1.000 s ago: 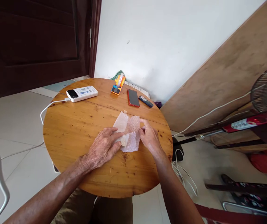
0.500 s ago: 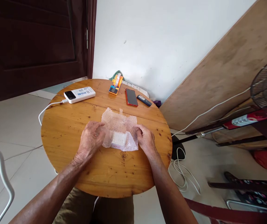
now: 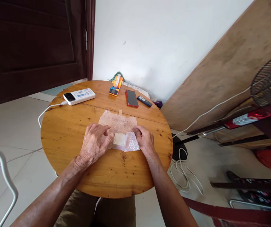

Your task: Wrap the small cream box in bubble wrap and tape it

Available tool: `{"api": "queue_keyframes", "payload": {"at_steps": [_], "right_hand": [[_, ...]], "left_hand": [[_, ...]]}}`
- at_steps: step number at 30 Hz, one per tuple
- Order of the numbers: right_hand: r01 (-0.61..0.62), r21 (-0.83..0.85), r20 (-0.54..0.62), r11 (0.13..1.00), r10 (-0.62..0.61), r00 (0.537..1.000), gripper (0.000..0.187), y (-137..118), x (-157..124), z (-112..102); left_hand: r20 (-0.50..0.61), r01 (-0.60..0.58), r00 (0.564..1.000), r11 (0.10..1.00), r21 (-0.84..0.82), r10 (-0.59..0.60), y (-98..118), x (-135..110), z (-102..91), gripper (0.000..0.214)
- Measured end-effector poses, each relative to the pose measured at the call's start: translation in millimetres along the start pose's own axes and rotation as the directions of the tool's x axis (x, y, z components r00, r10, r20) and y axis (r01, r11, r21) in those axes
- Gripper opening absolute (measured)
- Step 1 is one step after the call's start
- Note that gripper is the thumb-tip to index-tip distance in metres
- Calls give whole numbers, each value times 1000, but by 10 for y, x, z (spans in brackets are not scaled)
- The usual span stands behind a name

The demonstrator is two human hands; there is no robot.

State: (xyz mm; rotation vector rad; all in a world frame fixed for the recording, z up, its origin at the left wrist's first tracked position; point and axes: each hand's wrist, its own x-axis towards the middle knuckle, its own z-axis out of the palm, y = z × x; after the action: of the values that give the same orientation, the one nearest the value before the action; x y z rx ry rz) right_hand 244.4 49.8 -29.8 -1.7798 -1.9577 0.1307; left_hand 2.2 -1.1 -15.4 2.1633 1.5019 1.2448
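**Both hands grip bubble wrap at centre frame**

Just below centre, the left hand [image 3: 95, 143] and right hand [image 3: 143, 140] each close their fingers on one end of the bubble wrap [image 3: 118, 122]. It lies on the round wooden bench [image 3: 66, 132], folded partly over a small white block [image 3: 120, 139]. Farther up lie a white power bank [image 3: 79, 96], a red phone [image 3: 132, 98] and an orange tape dispenser [image 3: 115, 86].

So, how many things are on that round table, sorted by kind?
Gadgets: 3 (white power bank, red phone, small dark handset)
Cables: 1 (white cable plugged into the power bank)
Wrapping supplies: 2 (bubble wrap sheet, orange tape dispenser)
Wrapped items: 1 (small white block in the wrap)
Total: 7
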Motion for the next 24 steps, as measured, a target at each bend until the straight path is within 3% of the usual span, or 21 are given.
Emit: {"api": "queue_keyframes", "payload": {"at_steps": [6,9,11,12,15,18,19,21,23,24], "right_hand": [[13,-22,-50,1000,-14,999,31,-28,-43,32],[16,-36,-42,999,-18,999,31,-40,-44,27],[12,-43,-34,999,-13,999,30,-45,-41,21],[10,-47,-33,999,-11,999,30,-47,-40,17],[9,-59,-34,998,-11,999,29,-58,-43,6],[17,-75,-33,997,-20,999,27,-68,-52,6],[23,-83,-30,996,-25,999,27,-70,-55,11],[38,-99,-31,994,-41,999,28,-68,-58,26],[61,-97,-45,993,-66,997,29,-62,-58,36],[75,-86,-54,993,-80,995,29,-59,-58,31]], "left_hand": [[75,29,996,993,116,-38,-6,1,1,39],[135,9,991,998,55,-17,66,-18,-69,37],[177,-60,982,998,-29,64,167,-66,-171,35],[211,-111,970,991,-71,123,229,-105,-233,33],[448,-249,848,959,-137,284,405,-262,-423,28],[583,-242,787,970,-7,201,477,-382,-537,36],[587,-237,791,971,33,173,469,-393,-542,37],[508,-211,852,972,107,128,413,-371,-488,32],[313,-132,947,975,178,72,323,-315,-350,20],[227,-102,972,978,183,59,273,-287,-258,30]]}}
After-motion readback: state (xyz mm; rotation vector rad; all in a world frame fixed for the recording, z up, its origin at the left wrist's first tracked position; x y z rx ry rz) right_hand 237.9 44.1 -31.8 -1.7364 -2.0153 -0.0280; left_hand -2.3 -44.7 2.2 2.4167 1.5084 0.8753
